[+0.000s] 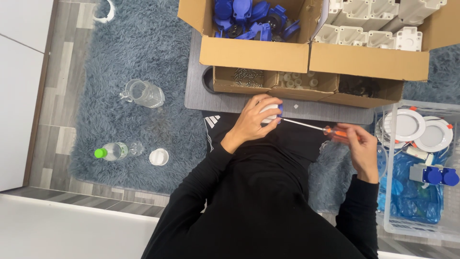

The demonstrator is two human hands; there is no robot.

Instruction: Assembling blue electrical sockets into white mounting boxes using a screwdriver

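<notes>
My left hand (250, 120) is closed around a small white and blue socket part (272, 111), held just in front of the grey board (201, 93). My right hand (362, 148) grips the orange handle of a screwdriver (335, 132). Its thin metal shaft runs left and its tip meets the part in my left hand. Both arms are in black sleeves.
Cardboard boxes hold blue socket parts (249, 19), white housings (373, 24), screws (247, 76) and small white pieces. A clear bin (417, 225) at right holds round white lamps and blue sockets. A glass jug (142, 93), a green-capped bottle (112, 151) and a white cup (158, 157) lie on the grey rug.
</notes>
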